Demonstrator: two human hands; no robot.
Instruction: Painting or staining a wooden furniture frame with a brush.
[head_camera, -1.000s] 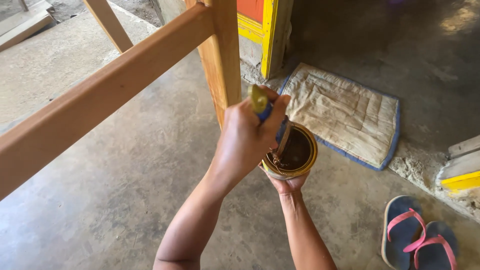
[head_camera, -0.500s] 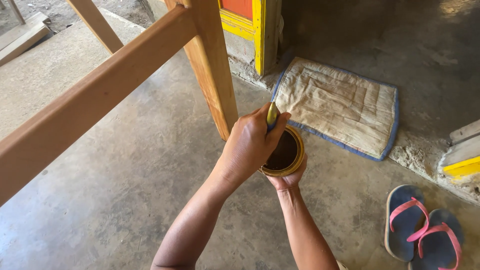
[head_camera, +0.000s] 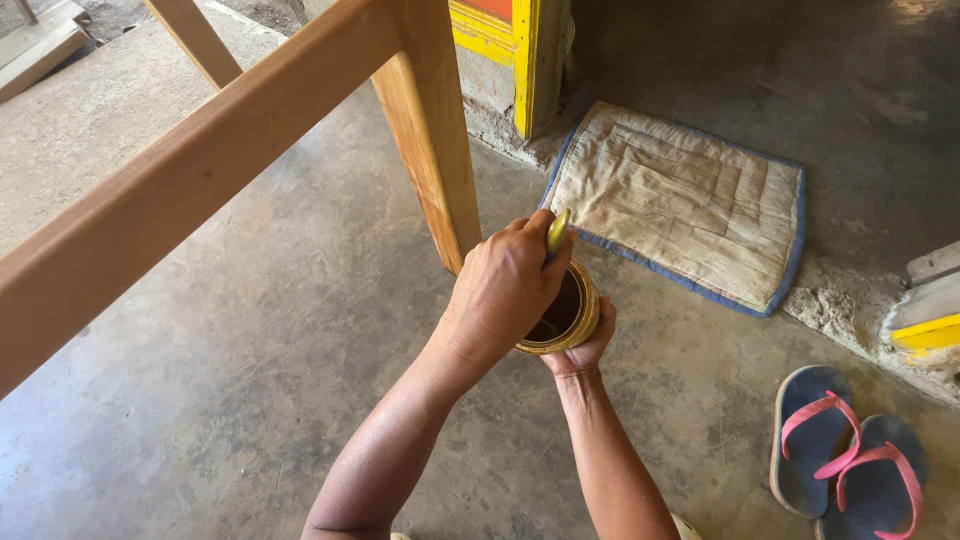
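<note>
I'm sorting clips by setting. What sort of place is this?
Probably a home's doorstep or porch: bare concrete floor, a cloth doormat by a yellow door frame, and flip-flops left beside it.

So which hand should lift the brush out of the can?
Probably the left hand: it already grips the brush standing in the can. The right hand is busy cupping the can from below.

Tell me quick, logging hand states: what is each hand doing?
Left hand: closed on the brush.
Right hand: holding the can from below.
</note>
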